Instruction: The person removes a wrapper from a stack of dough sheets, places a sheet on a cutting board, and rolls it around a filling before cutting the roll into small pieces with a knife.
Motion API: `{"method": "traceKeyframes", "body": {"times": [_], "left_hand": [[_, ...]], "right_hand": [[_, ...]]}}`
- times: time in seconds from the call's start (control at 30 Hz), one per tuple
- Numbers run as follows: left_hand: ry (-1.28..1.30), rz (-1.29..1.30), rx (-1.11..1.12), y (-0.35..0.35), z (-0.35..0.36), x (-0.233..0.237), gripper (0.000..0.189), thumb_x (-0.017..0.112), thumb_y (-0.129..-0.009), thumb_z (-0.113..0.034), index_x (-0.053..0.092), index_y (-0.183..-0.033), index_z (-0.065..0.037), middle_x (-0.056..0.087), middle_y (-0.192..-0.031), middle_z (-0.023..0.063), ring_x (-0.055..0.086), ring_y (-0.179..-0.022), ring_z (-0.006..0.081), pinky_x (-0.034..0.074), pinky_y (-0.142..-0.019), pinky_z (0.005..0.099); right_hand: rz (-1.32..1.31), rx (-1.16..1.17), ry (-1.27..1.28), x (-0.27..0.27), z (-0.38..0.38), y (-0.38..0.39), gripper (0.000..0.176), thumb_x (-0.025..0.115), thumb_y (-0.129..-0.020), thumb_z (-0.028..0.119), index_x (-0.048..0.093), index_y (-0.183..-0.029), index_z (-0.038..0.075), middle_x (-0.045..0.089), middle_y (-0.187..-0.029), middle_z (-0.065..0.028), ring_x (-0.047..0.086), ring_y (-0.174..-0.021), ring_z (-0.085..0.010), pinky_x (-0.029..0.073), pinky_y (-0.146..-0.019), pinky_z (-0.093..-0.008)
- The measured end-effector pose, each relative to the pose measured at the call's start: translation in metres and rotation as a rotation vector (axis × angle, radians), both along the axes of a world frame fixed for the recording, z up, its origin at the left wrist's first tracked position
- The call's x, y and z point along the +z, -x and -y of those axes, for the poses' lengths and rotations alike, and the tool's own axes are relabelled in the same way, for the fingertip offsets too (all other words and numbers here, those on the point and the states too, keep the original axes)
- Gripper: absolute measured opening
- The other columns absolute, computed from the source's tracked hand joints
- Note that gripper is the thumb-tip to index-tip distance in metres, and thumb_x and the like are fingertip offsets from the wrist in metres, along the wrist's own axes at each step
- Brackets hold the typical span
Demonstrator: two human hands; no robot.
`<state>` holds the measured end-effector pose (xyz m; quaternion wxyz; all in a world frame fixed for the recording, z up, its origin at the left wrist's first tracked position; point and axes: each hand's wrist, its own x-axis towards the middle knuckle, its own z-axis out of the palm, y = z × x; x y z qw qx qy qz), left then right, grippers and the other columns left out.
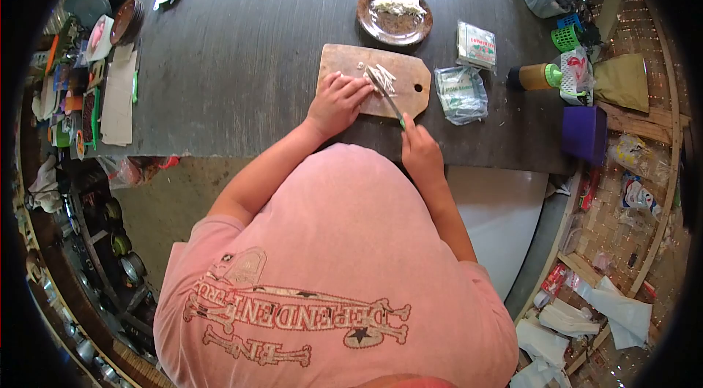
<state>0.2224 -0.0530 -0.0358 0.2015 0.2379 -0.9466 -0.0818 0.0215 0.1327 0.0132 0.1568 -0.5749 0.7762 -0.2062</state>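
Observation:
A wooden cutting board point(340, 58) with a hole at its right end lies near the front edge of the dark table. Pale, thin strips of food point(386, 80) are spread on it. My left hand point(338, 104) is closed at the board, its fingertips bent down onto pale pieces partly hidden beneath them. In my right hand point(421, 146) is a knife point(386, 95) with a green handle. Its blade slants across the strips, right beside my left fingertips. Behind the board, a brown plate point(395, 31) carries a heap of similar thin white shreds.
Right of the board lie two plastic-wrapped packs, one nearer point(461, 95) and one farther point(476, 45). A bottle with a green cap point(534, 77) and a purple container point(584, 133) are at the right edge. Stacked brown plates point(127, 20) and cardboard point(119, 99) sit at the left.

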Motion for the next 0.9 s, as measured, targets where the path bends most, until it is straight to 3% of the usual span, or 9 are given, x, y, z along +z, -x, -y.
{"method": "traceKeyframes", "body": {"times": [0.07,0.4,0.5,0.9], "left_hand": [[0.005,-0.051,-0.005,0.003,0.010,0.000,0.059,0.078,-0.086,-0.015,0.071,-0.144,-0.021,0.067,-0.148,-0.0038,0.061,-0.133,0.0199,0.039,-0.124,0.0507],[-0.003,-0.025,0.008,0.003,0.009,0.005,0.061,0.079,-0.085,-0.014,0.070,-0.144,-0.022,0.067,-0.148,-0.0045,0.061,-0.133,0.0192,0.039,-0.124,0.0488],[-0.003,-0.041,0.008,0.003,0.009,0.008,0.059,0.078,-0.085,-0.013,0.070,-0.144,-0.021,0.067,-0.148,-0.0045,0.061,-0.133,0.0190,0.039,-0.124,0.0485],[-0.002,-0.032,0.008,0.002,0.010,0.007,0.058,0.079,-0.086,-0.015,0.070,-0.143,-0.022,0.067,-0.147,-0.0042,0.061,-0.132,0.0192,0.040,-0.124,0.0475]], "right_hand": [[0.013,0.001,0.028,-0.005,0.015,0.005,0.050,0.071,-0.105,0.013,0.063,-0.154,0.009,0.067,-0.094,-0.0197,0.071,-0.086,-0.0448,0.057,-0.075,-0.0543],[0.204,-0.033,0.082,0.005,-0.012,0.015,0.050,0.070,-0.104,0.010,0.064,-0.153,0.006,0.070,-0.096,-0.0212,0.070,-0.086,-0.0437,0.056,-0.077,-0.0529],[0.212,-0.058,0.161,0.006,-0.017,0.016,0.050,0.070,-0.104,0.009,0.065,-0.153,0.006,0.069,-0.096,-0.0208,0.069,-0.085,-0.0429,0.055,-0.077,-0.0522],[0.183,-0.027,0.095,0.006,-0.017,0.002,0.051,0.071,-0.103,0.009,0.065,-0.154,0.008,0.066,-0.092,-0.0186,0.068,-0.082,-0.0407,0.055,-0.074,-0.0514]]}}
